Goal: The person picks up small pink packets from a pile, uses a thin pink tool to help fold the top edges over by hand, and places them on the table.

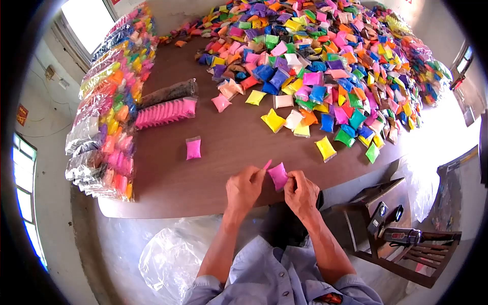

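Observation:
Over the table's front edge, my left hand [245,189] is closed, with a thin pink piece [267,164] sticking up from its pinched fingertips. My right hand [301,193] pinches the right side of a small pink packet [278,176], which is tilted between the hands. Another pink packet [193,148] lies alone on the brown table [168,175], left of my hands. Behind it is a row of pink packets [166,113] in clear wrap, beside a dark wrapped row [168,93].
A large heap of multicoloured packets [325,66] covers the table's back and right. Wrapped rows of packets [109,132] line its left edge. Clear plastic [173,259] lies on the floor below. At the right stands a wooden chair [422,256] with a dark device [401,235] on it.

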`<state>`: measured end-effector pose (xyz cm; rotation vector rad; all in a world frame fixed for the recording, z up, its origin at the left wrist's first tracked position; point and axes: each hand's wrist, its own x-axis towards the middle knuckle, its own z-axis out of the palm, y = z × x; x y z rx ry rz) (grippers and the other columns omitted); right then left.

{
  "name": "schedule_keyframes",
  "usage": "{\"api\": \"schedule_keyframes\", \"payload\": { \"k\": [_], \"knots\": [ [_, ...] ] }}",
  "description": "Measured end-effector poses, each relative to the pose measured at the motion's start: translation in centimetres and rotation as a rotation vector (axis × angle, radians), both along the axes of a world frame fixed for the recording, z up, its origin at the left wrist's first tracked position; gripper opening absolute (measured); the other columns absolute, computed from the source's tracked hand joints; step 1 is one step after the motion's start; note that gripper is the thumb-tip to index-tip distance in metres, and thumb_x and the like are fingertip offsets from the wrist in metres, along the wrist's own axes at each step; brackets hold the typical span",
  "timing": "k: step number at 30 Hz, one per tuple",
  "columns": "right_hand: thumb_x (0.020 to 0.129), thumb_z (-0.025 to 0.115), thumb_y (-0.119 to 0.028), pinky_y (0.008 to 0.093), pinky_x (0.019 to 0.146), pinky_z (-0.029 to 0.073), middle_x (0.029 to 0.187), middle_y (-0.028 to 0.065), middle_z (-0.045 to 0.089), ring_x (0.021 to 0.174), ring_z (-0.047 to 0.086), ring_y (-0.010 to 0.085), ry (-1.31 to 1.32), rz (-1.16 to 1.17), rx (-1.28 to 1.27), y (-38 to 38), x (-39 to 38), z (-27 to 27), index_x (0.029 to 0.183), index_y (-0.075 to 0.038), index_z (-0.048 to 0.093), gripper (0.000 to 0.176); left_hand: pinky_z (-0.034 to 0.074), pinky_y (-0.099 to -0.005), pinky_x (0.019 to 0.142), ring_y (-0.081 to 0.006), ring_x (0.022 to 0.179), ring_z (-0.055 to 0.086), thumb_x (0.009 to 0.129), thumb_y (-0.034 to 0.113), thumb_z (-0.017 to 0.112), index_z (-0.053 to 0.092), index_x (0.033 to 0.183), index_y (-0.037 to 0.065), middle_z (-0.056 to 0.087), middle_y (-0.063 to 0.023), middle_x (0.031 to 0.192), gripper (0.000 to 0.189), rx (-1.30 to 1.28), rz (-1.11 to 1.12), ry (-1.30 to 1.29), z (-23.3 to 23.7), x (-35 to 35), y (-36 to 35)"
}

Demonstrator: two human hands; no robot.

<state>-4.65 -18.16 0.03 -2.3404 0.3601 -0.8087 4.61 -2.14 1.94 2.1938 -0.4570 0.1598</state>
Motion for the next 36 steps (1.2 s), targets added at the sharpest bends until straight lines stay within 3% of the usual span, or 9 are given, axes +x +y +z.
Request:
{"api": "schedule_keyframes", "payload": {
  "k": [5,13,18,22,24,25,29,30,36],
  "knots": [
    [0.092,0.071,-0.004,0.0484,0.066,0.056,0.083,0.0173,0.073,0.076,0.073,0.0395,0.02,-0.014,-0.028,0.1,0.0,-0.3,0.104,-0.008,0.067,0.013,0.058,-0.0418,0.064,-0.0371,0.07,0.074,0.093,0.018,0.082,0.078,0.093,0.003,0.074,-0.0188,0.08,0.015,-0.076,-0.13,-0.015,0.4,-1.5,-1.2],
    [0.095,0.07,-0.006,0.0459,0.066,0.057,0.079,0.0166,0.072,0.073,0.074,0.0384,0.019,0.023,-0.018,-0.1,-0.2,0.3,0.106,-0.008,0.066,0.012,0.057,-0.0416,0.063,-0.0363,0.068,0.073,0.093,0.017,0.083,0.076,0.09,0.003,0.073,-0.0186,0.077,0.016,-0.018,0.001,-0.004,-1.0,0.4,1.0],
    [0.098,0.072,-0.011,0.0415,0.064,0.056,0.077,0.0159,0.072,0.069,0.075,0.0335,0.07,0.005,0.126,0.9,-0.6,0.7,0.11,-0.008,0.068,0.014,0.054,-0.0361,0.061,-0.0254,0.062,0.07,0.097,0.017,0.081,0.076,0.093,0.001,0.072,-0.0159,0.074,0.017,-0.152,0.014,0.007,-1.1,-0.4,2.0],
    [0.1,0.072,-0.024,0.0444,0.068,0.06,0.078,0.0158,0.075,0.076,0.077,0.0362,0.253,0.097,0.242,3.2,-1.8,2.7,0.123,-0.01,0.069,0.028,0.055,-0.0368,0.061,-0.0262,0.063,0.072,0.096,0.013,0.08,0.076,0.092,0.002,0.072,-0.0152,0.073,0.012,-0.233,0.053,0.124,-0.4,-0.4,2.1],
    [0.1,0.073,-0.021,0.0421,0.067,0.06,0.078,0.0148,0.075,0.073,0.077,0.0336,0.245,0.111,0.19,3.5,-2.4,3.1,0.122,-0.007,0.07,0.026,0.053,-0.0332,0.061,-0.0151,0.065,0.068,0.097,0.014,0.08,0.076,0.094,-0.001,0.072,-0.0134,0.074,0.016,-0.268,0.055,0.137,0.1,-0.6,2.2],
    [0.1,0.074,-0.018,0.0399,0.066,0.06,0.077,0.0138,0.075,0.069,0.077,0.031,0.231,0.127,0.139,3.6,-2.5,3.1,0.12,-0.005,0.072,0.024,0.053,-0.0332,0.061,-0.0151,0.065,0.068,0.097,0.014,0.08,0.076,0.094,-0.001,0.072,-0.0134,0.074,0.016,-0.267,0.055,0.141,-0.2,-0.6,2.3],
    [0.095,0.074,-0.009,0.0397,0.08,0.061,0.101,0.0136,0.078,0.093,0.077,0.0315,0.088,0.144,0.007,1.3,-1.2,3.6,0.117,-0.005,0.074,0.022,0.054,-0.0335,0.062,-0.0176,0.064,0.069,0.095,0.012,0.082,0.076,0.094,-0.001,0.072,-0.0141,0.072,0.014,-0.232,0.034,0.08,-0.6,-2.3,2.6],
    [0.091,0.075,-0.006,0.0417,0.092,0.059,0.118,0.0145,0.076,0.109,0.073,0.0343,0.085,0.183,0.024,0.9,-0.7,4.2,0.119,-0.005,0.074,0.028,0.055,-0.0337,0.062,-0.0194,0.063,0.07,0.094,0.011,0.082,0.076,0.093,0.0,0.072,-0.0148,0.072,0.013,-0.24,0.041,0.118,-0.4,-2.8,2.5],
    [0.087,0.078,-0.005,0.0459,0.099,0.057,0.128,0.0135,0.072,0.117,0.069,0.038,0.007,0.296,-0.037,0.3,1.3,0.9,0.123,-0.007,0.074,0.036,0.055,-0.0365,0.06,-0.0319,0.063,0.072,0.092,0.01,0.082,0.075,0.089,0.001,0.071,-0.02,0.074,0.012,-0.033,0.058,-0.001,-1.1,-3.3,2.1]
  ]
}}
